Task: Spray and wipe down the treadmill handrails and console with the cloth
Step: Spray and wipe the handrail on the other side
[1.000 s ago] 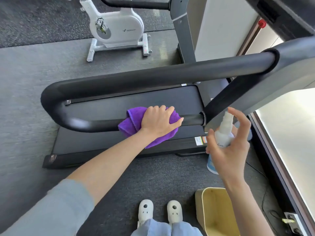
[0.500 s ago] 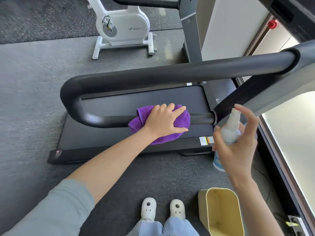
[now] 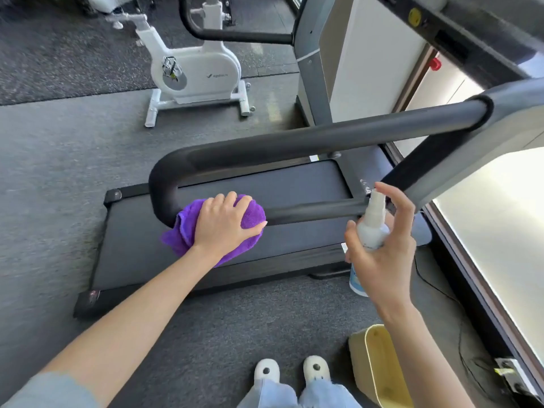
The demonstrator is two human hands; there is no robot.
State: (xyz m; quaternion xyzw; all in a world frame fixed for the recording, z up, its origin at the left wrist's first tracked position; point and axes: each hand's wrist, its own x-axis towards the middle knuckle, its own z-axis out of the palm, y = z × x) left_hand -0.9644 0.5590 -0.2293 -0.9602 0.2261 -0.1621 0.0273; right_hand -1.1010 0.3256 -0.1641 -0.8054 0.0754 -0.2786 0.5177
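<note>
The treadmill's black handrail (image 3: 309, 142) loops round in a U, with a lower bar (image 3: 312, 212) running back to the right. My left hand (image 3: 226, 223) grips a purple cloth (image 3: 250, 214) wrapped over the lower bar, close to the bend. My right hand (image 3: 382, 248) holds a white spray bottle (image 3: 371, 228) upright near the right end of that bar, index finger arched above the nozzle. The console (image 3: 477, 30) shows only as a dark edge at the top right.
The treadmill belt (image 3: 265, 184) lies on grey carpet below the rails. A white exercise bike (image 3: 191, 75) stands behind. A yellow bin (image 3: 374, 366) sits by my white shoes (image 3: 291, 371). A bright window sill (image 3: 500, 231) and a floor cable run along the right.
My left hand has slid the cloth leftward along the lower bar toward the bend. The right hand keeps the bottle in about the same spot. The camera has shifted.
</note>
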